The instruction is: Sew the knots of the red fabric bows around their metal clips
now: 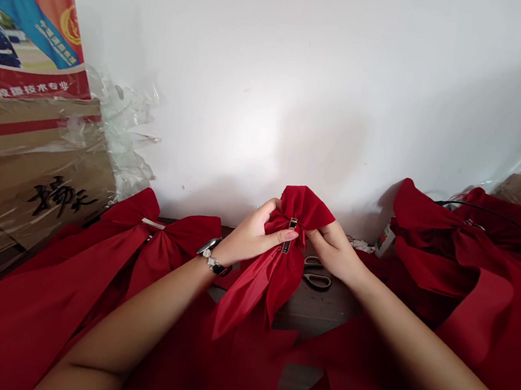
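Observation:
A red fabric bow (304, 202) is held up above the table between my two hands, its long tails hanging down. On its back sits a metal hair clip (286, 245), lying along the knot. My left hand (261, 229) grips the bow from the left, thumb pressed across the clip and fingers behind the cloth. At the right side, my right hand (333, 249) is closed on the bow's loop near the knot; its fingertips are partly hidden behind the fabric. A watch and a bracelet are on my left wrist.
A pair of scissors (316, 280) lies on the dark table (308, 312) behind the bow. Another red bow with a clip (157, 227) rests at left, and more red bows (451, 240) are piled at right. Cardboard boxes (26, 164) stand left, against a white wall (235, 81).

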The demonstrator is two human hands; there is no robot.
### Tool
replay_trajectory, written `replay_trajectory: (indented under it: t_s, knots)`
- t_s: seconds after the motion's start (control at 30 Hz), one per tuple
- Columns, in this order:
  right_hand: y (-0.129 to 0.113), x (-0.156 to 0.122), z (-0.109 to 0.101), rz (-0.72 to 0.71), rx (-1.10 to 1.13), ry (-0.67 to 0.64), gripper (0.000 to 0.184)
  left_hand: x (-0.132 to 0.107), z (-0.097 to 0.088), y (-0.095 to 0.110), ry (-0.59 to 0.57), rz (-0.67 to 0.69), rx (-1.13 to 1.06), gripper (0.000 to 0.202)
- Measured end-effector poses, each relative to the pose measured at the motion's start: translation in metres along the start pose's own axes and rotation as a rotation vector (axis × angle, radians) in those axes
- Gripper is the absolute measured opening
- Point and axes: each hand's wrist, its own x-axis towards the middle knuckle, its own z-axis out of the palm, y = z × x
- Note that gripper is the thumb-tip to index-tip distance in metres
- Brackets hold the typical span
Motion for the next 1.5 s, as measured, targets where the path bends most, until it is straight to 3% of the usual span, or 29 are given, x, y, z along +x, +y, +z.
replay_trajectory:
  t_s: [0.2,0.47,0.63,0.83,0.93,1.1,1.2,1.27,1.37,1.43,1.5]
  knots:
    - [-0.002,0.005,0.0,0.056,0.134,0.124,0.032,-0.003,-0.001,0.01,0.081,0.042,0.085,0.037]
    - [-0.008,0.006,-0.004,0.091,0.312,0.091,0.026,-0.006,-0.003,0.021,0.046,0.035,0.186,0.034]
    - [-0.014,0.006,-0.008,0.039,0.253,0.112,0.03,-0.006,-0.003,0.023,0.027,0.093,0.235,0.033]
    - [-0.029,-0.001,-0.021,-0.082,0.117,0.039,0.013,-0.011,-0.003,0.031,0.028,0.226,0.269,0.039]
    - [-0.039,-0.007,-0.023,-0.142,0.039,0.088,0.011,-0.015,-0.002,0.037,0.052,0.279,0.292,0.041]
    - [-0.049,-0.011,-0.009,-0.054,0.095,0.246,0.007,-0.018,0.0,0.04,0.131,0.208,0.351,0.033]
    - [-0.048,-0.009,-0.001,-0.003,0.145,0.199,0.018,-0.013,-0.002,0.032,0.203,0.144,0.412,0.032]
    - [-0.043,-0.007,-0.001,-0.011,0.058,0.101,0.027,-0.009,-0.003,0.025,0.228,0.111,0.446,0.031]
    - [-0.038,-0.006,-0.008,-0.006,-0.318,-0.01,0.025,-0.005,-0.004,0.018,0.242,0.09,0.494,0.031]
    - [-0.036,-0.006,-0.013,-0.042,-0.591,0.065,0.012,-0.003,-0.002,0.015,0.223,0.075,0.478,0.03]
    - [-0.036,-0.007,-0.016,-0.189,-0.768,0.205,0.007,-0.003,0.0,0.015,0.189,0.048,0.41,0.031]
